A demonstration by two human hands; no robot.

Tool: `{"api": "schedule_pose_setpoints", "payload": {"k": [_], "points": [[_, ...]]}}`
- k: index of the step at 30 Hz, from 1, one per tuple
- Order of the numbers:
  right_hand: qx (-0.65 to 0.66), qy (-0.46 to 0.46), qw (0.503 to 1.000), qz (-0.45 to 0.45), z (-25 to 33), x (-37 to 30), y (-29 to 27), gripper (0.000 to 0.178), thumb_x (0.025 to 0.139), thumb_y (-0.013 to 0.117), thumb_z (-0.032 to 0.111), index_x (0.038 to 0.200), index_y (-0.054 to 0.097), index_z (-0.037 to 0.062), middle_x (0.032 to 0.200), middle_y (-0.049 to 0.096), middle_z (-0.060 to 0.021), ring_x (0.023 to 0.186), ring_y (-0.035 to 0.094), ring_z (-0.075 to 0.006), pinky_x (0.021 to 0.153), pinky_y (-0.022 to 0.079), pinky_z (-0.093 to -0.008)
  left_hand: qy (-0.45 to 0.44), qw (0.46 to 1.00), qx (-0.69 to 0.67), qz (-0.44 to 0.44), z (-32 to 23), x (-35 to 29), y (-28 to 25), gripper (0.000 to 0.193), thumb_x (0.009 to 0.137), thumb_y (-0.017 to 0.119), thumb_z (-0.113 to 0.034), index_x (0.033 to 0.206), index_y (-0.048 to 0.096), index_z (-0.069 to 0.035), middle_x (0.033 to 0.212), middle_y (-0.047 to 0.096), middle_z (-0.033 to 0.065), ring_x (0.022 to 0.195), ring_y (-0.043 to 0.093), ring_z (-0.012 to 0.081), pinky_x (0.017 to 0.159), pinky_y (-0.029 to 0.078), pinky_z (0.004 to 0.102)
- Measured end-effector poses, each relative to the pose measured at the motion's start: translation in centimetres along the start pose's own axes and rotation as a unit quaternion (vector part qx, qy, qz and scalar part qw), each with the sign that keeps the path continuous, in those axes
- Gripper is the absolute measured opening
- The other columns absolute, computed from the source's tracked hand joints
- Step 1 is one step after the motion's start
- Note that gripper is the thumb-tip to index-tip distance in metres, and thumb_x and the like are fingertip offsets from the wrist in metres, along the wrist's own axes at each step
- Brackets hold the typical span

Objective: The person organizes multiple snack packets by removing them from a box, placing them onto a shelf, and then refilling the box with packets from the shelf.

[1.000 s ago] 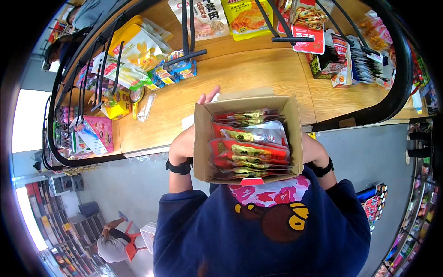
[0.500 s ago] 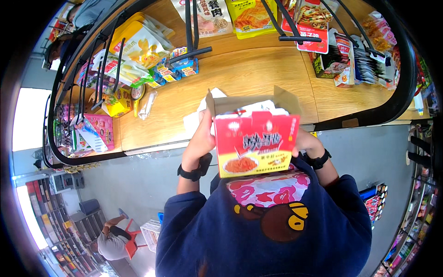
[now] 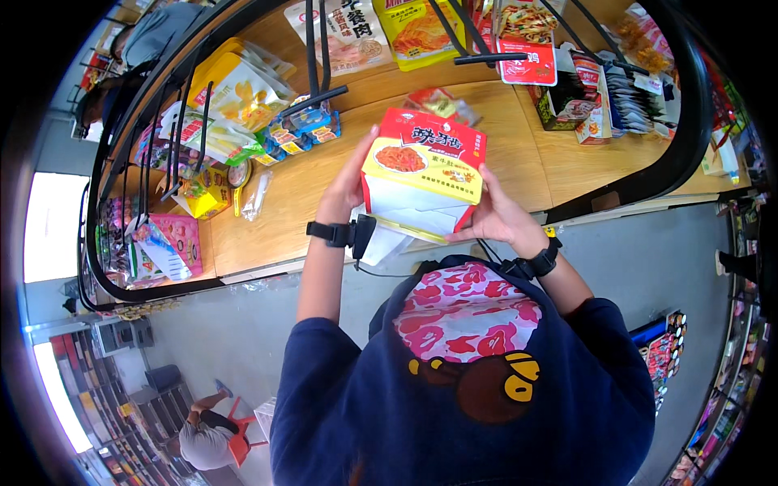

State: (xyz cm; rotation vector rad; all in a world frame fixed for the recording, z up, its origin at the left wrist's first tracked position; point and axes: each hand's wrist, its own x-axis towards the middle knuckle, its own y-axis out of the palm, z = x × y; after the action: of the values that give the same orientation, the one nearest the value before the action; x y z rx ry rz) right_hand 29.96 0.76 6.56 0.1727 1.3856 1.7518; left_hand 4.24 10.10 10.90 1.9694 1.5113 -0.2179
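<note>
A red and yellow cardboard snack box (image 3: pixel 425 158), with a picture of a bowl of food on its front, is tilted away from me over the wooden shelf. My left hand (image 3: pixel 348 182) grips its left side, fingers reaching up along the edge. On the lower right corner my right hand (image 3: pixel 501 212) is closed, thumb by the side and fingers under the bottom. Beyond the box's far end, a few red and clear snack packets (image 3: pixel 444 105) lie on the wood. Whitish, see-through plastic (image 3: pixel 382 245) shows below the box at the shelf's front edge.
Black hooks (image 3: pixel 490 58) and hanging snack bags (image 3: pixel 417 32) project over the shelf (image 3: pixel 300 190). Blue packets (image 3: pixel 304 134) and a yellow box (image 3: pixel 212 193) stand left; upright packets (image 3: pixel 632 101) stand right. A seated person (image 3: pixel 207 437) is behind me at left.
Both hands have raised the box away from my body and tipped it forward over the shelf. Its underside now shows, and snack packets have appeared on the wood beyond it.
</note>
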Motion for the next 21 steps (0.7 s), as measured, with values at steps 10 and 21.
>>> {"api": "schedule_pose_setpoints", "payload": {"k": [10,21], "points": [[0.13,0.008,0.991,0.035,2.0,-0.8,0.2,0.095,0.079,0.064,0.073,0.149,0.032,0.017,0.152,0.032,-0.0164,0.136,0.037,-0.0451,0.099,0.041,-0.0698,-0.011,0.996,0.016,0.092,-2.6,0.7,2.3,0.065,0.098,0.053,-0.055,0.138,0.052,-0.003,0.131,0.063,0.0127,0.111,0.065,0.0201,0.095,0.054,0.0345],[0.225,0.02,0.958,0.177,3.3,-1.2,-1.1,0.09,0.08,0.048,0.083,0.148,0.039,0.0254,0.152,0.039,-0.012,0.135,0.042,-0.0349,0.088,0.052,-0.0597,0.178,0.915,0.358,0.049,-2.6,-3.0,4.9,0.088,0.098,0.042,-0.065,0.154,0.027,0.001,0.157,0.033,0.0207,0.147,0.027,0.0284,0.119,0.017,0.0329]]}}
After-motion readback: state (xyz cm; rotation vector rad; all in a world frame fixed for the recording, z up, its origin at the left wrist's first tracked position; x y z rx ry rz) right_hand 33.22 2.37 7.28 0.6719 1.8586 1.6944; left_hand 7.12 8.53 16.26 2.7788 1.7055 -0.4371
